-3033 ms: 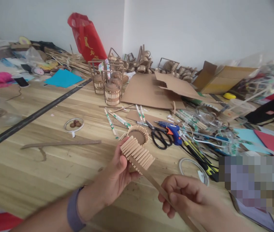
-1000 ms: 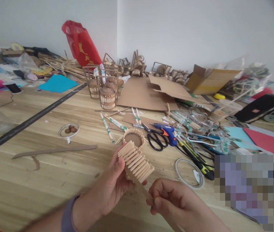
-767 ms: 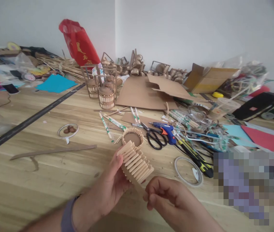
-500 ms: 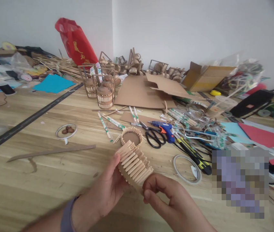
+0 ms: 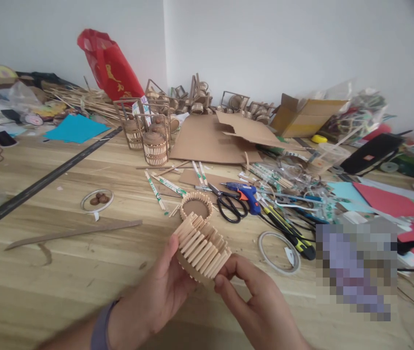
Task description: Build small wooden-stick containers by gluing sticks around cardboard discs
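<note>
A small round basket of short wooden sticks [image 5: 203, 248] is tilted in front of me, with a brown cardboard strip [image 5: 192, 269] running round its lower side. My left hand [image 5: 166, 279] grips it from the left, thumb against the sticks and fingers underneath. At the basket's right end, my right hand [image 5: 254, 294] pinches the end of the strip between thumb and forefinger. A second stick ring with a cardboard base [image 5: 196, 209] lies on the table just behind.
Black scissors [image 5: 231, 206], a blue glue gun [image 5: 245, 194], a yellow-black cutter [image 5: 289, 233] and a tape roll [image 5: 279, 253] lie to the right. At left, a white ring [image 5: 97, 200] encloses several brown balls. Finished baskets [image 5: 154, 148] and cardboard [image 5: 201, 138] stand behind.
My right fingers have moved slightly up and closer against the basket's right end, pressing the strip nearer to the sticks. My left hand keeps its grip. The whole view has shifted slightly.
</note>
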The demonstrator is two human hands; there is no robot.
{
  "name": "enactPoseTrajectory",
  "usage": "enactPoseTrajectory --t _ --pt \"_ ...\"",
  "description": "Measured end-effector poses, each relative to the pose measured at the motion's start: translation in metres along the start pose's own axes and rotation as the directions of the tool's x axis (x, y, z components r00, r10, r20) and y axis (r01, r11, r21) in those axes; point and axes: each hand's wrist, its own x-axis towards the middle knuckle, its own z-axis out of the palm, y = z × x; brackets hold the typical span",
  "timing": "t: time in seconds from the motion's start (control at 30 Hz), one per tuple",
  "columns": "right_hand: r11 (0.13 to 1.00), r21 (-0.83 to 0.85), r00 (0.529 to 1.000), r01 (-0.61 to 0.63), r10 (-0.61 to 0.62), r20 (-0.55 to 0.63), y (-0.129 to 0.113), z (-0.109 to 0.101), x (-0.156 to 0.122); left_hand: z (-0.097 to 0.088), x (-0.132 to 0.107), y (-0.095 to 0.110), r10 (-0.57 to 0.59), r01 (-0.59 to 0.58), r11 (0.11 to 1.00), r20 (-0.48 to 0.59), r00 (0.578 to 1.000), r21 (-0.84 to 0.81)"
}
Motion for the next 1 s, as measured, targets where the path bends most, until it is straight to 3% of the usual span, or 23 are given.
enactPoseTrajectory --t 0.27,0.43,0.53,0.77,0.9,1.0 --pt "0.996 0.016 0.996 0.090 -0.090 -0.019 -0.0008 0.0010 0.0000 -0.0053 -0.0015 0.0005 0.014 -0.011 0.994 -0.020 1.000 0.105" --pt "0.996 0.044 0.997 0.072 -0.072 -0.015 -0.0005 0.0032 -0.0018 -0.0039 -0.0007 0.0016 0.089 -0.060 0.984 -0.179 0.980 0.165" --pt "0.999 0.038 0.999 0.030 -0.029 -0.042 -0.0010 0.0038 -0.0010 -0.0012 -0.0015 0.0007 0.158 -0.116 0.974 -0.216 0.964 0.197" --pt "0.998 0.059 0.997 0.013 -0.009 -0.071 -0.0028 0.0041 0.0002 -0.0075 -0.0079 -0.0049 0.218 -0.207 0.934 -0.006 0.976 0.292" --pt "0.991 0.134 0.999 -0.013 0.020 -0.051 -0.0034 0.0029 -0.0006 -0.0063 -0.0056 -0.0025 0.254 -0.237 0.913 -0.006 0.967 0.333" --pt "0.953 0.286 0.995 -0.100 0.100 0.014 -0.0026 0.0024 0.0000 -0.0027 -0.0026 0.0011 0.291 -0.261 0.906 -0.044 0.956 0.333"
